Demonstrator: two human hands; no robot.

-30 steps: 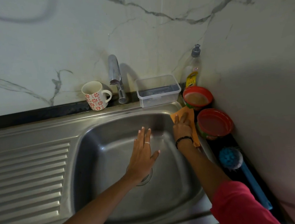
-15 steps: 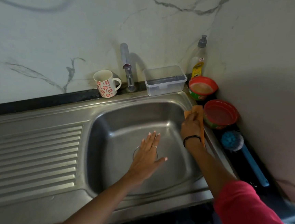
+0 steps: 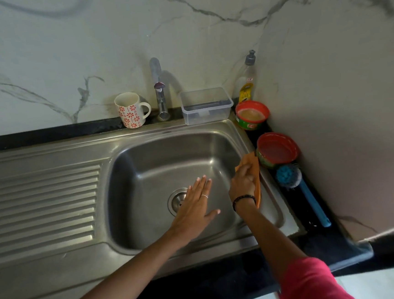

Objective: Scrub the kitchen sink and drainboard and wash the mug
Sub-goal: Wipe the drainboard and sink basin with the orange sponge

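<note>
The steel sink basin (image 3: 159, 167) has a round drain (image 3: 175, 200) in its floor and a ribbed drainboard (image 3: 39, 208) on its left. My right hand (image 3: 242, 184) presses an orange cloth (image 3: 252, 166) against the basin's right wall near the rim, fingers curled over it. My left hand (image 3: 195, 209) hovers flat with straight fingers over the basin, just right of the drain, holding nothing. A white mug (image 3: 130, 109) with red flower print stands upright on the back ledge, left of the tap (image 3: 160, 90).
A clear plastic box (image 3: 206, 105) sits right of the tap. Along the dark right counter strip stand a dish soap bottle (image 3: 247, 80), two red-rimmed tubs (image 3: 251, 114) (image 3: 277, 149) and a blue dish brush (image 3: 299, 188). Marble walls close the back and right.
My right hand has slid the orange cloth toward me along the sink's right side. The left hand stays flat over the basin. The view has pulled back.
</note>
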